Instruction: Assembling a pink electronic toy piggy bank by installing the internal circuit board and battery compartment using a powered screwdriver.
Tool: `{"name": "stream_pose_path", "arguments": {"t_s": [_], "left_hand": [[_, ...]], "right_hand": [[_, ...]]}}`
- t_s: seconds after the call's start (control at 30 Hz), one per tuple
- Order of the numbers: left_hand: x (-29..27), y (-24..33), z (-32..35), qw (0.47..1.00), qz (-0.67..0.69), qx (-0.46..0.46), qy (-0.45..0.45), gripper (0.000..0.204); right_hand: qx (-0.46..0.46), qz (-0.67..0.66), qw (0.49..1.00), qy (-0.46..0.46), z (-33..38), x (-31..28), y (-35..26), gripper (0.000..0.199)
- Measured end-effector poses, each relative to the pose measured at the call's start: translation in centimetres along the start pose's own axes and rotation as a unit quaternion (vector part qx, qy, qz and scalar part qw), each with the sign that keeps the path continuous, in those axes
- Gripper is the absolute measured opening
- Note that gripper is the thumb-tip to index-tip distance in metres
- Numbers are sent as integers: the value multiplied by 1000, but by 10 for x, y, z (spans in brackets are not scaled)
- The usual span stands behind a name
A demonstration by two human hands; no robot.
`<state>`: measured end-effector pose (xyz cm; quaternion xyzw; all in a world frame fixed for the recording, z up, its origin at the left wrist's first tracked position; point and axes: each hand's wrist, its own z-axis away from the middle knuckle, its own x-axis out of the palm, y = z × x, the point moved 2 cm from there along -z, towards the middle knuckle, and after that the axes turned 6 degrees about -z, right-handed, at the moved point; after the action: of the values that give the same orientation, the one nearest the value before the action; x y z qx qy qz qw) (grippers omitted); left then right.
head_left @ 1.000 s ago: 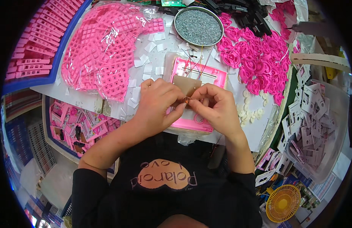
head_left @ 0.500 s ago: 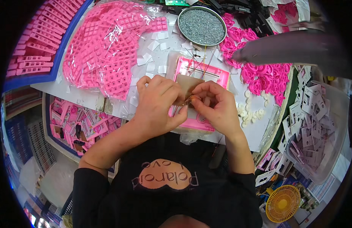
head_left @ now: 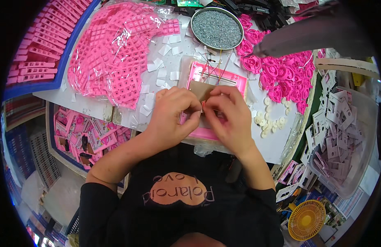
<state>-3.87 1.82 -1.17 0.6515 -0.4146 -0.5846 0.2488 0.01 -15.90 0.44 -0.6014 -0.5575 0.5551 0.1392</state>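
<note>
A pink plastic casing [head_left: 238, 82] lies on the white worktable in front of me, with a small brown board [head_left: 200, 88] on it. Several thin wires [head_left: 204, 76] rise from its far part. Over the board's near side, my left hand [head_left: 172, 117] closes thumb and forefinger on a thin reddish wire [head_left: 203, 106]. My right hand [head_left: 231, 117] pinches close beside it, its fingertips almost meeting the left ones. Those fingertips partly hide the wire, and both hands cover much of the casing.
Behind the casing stands a round metal bowl of small screws [head_left: 217, 29]. A clear bag of pink parts [head_left: 110, 53] lies left, beside a blue tray [head_left: 65, 61]. Rose-pink rings [head_left: 283, 78], white discs [head_left: 269, 119] and a clear bin [head_left: 365, 144] are right. A dark blurred shape [head_left: 305, 39] juts in.
My left thumb and fingers have come together at the wire; they were further apart before. The right hand has shifted slightly left, its fingers bunched closer to the left hand.
</note>
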Motion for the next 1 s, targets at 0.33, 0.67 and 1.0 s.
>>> {"name": "stream_pose_path", "arguments": {"t_s": [0.33,0.67,1.0], "left_hand": [[2,5,-1,998,-22,33,39,10],[-20,-6,-25,852,315,-324,-266,12],[-12,-3,-19,982,-9,91,-165,19]], "right_hand": [[152,-167,974,22,22,6,0,14],[-124,16,992,-20,27,6,-5,22],[-125,156,977,-74,33,9,-11,22]]}}
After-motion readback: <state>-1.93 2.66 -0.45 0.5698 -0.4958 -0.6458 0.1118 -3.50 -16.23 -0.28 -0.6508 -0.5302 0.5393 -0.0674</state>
